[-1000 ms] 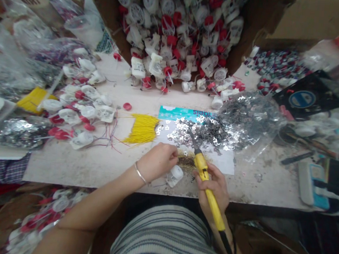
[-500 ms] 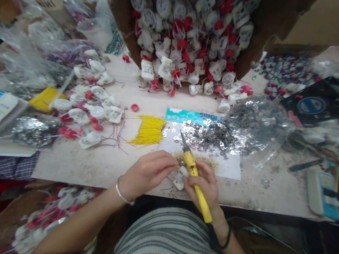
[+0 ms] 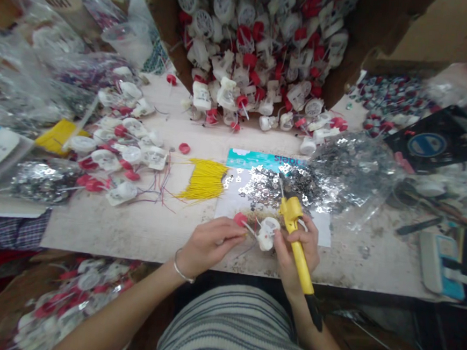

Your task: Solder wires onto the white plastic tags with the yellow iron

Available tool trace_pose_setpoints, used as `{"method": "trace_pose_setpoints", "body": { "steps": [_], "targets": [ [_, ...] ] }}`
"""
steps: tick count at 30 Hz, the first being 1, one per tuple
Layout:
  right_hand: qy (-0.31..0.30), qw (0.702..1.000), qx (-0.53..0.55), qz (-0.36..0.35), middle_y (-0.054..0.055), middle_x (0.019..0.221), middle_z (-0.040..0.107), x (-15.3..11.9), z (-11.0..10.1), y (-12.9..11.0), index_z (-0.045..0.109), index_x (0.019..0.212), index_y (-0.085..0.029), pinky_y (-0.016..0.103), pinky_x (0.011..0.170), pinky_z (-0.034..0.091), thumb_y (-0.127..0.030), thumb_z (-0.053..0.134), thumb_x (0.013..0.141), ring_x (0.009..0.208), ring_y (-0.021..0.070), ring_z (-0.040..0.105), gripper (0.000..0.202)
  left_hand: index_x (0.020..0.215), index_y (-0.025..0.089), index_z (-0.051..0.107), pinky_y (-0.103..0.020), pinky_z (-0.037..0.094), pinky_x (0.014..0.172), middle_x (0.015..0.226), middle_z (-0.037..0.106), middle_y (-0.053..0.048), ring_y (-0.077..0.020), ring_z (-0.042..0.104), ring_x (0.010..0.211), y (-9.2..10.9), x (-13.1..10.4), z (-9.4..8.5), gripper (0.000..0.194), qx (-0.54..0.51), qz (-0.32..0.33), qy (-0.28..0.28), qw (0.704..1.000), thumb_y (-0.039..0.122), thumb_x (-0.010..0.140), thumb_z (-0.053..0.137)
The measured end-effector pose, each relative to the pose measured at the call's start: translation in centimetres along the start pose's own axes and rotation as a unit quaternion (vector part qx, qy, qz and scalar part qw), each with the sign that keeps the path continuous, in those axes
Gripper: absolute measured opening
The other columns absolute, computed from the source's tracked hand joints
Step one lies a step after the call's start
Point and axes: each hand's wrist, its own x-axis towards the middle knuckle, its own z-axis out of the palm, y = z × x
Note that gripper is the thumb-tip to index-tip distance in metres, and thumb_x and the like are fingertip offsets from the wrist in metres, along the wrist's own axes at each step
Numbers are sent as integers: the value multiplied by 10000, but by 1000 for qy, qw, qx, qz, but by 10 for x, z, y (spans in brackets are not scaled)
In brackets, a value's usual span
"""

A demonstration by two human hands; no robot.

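Note:
My right hand (image 3: 304, 245) is closed round a yellow-handled soldering iron (image 3: 301, 266), whose metal tip points away over the small metal pieces. The thumb of that hand also bears on a round white plastic part (image 3: 267, 234). Thin wires and a white stem run from this part, and a red cap (image 3: 240, 219) is at the stem's end. My left hand (image 3: 212, 243) is pinched shut beside the stem and cap, with a tiny yellow bit, seemingly a wire, at its fingertips. A bundle of yellow wires (image 3: 204, 179) lies just beyond my left hand.
A large carton (image 3: 164, 24) of white and red parts lies at the back. More such parts (image 3: 126, 147) are heaped at left. Small metal pieces (image 3: 265, 183) spill from a plastic bag (image 3: 355, 174). A white-and-blue box (image 3: 440, 264) stands at right.
The soldering iron has swung to the right with my right hand. The white part has turned, showing its round face, and the red cap has come into view by my left fingers.

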Motion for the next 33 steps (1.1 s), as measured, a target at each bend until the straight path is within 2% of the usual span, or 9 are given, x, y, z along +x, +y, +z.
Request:
{"method": "trace_pose_setpoints", "body": {
  "steps": [3, 5, 11, 14, 18, 22, 25, 29, 33],
  "targets": [
    [1, 1000, 3, 10, 77, 1134, 546, 2, 1, 0, 493, 671, -189, 303, 779, 544, -173, 698, 710, 1063, 191, 599, 209, 1097, 192, 622, -265, 557, 659, 893, 713, -60, -128, 653, 750, -2, -4, 1, 260, 48, 100, -80, 991, 118, 858, 550],
    [-6, 1000, 5, -11, 75, 1131, 541, 2, 4, 1, 497, 676, -190, 294, 757, 549, -162, 688, 717, 1033, 182, 610, 197, 1049, 170, 641, -269, 555, 651, 861, 711, -67, -130, 648, 727, 1, -5, 5, 218, 30, 120, -100, 987, 118, 858, 550],
    [-44, 994, -1, -99, 51, 1170, 506, 2, 4, 4, 509, 706, -194, 309, 779, 566, -84, 656, 719, 1000, 165, 619, 184, 813, 162, 692, -270, 557, 690, 817, 696, -66, -132, 648, 754, 10, 4, 17, 101, -103, -95, 3, 990, 214, 833, 608],
    [-86, 984, 9, -155, 52, 1203, 474, 3, 1, 2, 518, 735, -196, 346, 812, 573, -82, 663, 701, 1063, 194, 592, 188, 826, 169, 706, -233, 533, 602, 741, 707, -39, -115, 637, 647, 6, 5, 18, 101, -95, -179, -14, 979, 227, 817, 625],
    [-126, 982, 86, -107, 73, 1229, 440, 1, 3, -4, 499, 762, -193, 337, 770, 611, -132, 705, 693, 1069, 208, 599, 226, 869, 156, 702, -254, 520, 664, 793, 705, -55, -129, 639, 719, 2, 1, 20, 138, -35, -165, -60, 984, 187, 840, 571],
    [-82, 988, 88, -99, 40, 1208, 470, -7, 8, -6, 515, 713, -186, 302, 743, 622, -13, 620, 724, 1031, 181, 626, 202, 855, 163, 694, -251, 500, 643, 765, 688, -41, -122, 611, 683, 5, 0, 21, 160, -13, -187, -93, 978, 205, 862, 540],
    [-78, 983, 92, -137, 34, 1222, 487, -11, 7, -7, 545, 713, -185, 331, 766, 615, 23, 593, 708, 1033, 193, 618, 214, 823, 158, 693, -238, 478, 592, 729, 679, -33, -116, 591, 634, 8, 2, 21, 155, -18, -214, -94, 972, 218, 853, 552],
    [-134, 980, 126, -80, 37, 1188, 508, -11, 0, -12, 514, 678, -187, 341, 745, 618, -16, 573, 740, 978, 183, 632, 192, 826, 162, 691, -243, 488, 617, 737, 672, -29, -119, 599, 663, 10, 3, 20, 135, -32, -224, -88, 970, 194, 845, 561],
    [-64, 990, 113, -55, 58, 1159, 536, -7, -20, -14, 549, 863, -215, 391, 738, 616, -59, 576, 745, 1030, 217, 615, 197, 816, 166, 695, -344, 493, 826, 965, 651, -80, -176, 600, 918, 9, -5, 19, 119, 15, -167, -54, 984, 179, 829, 578]
  ]
}}
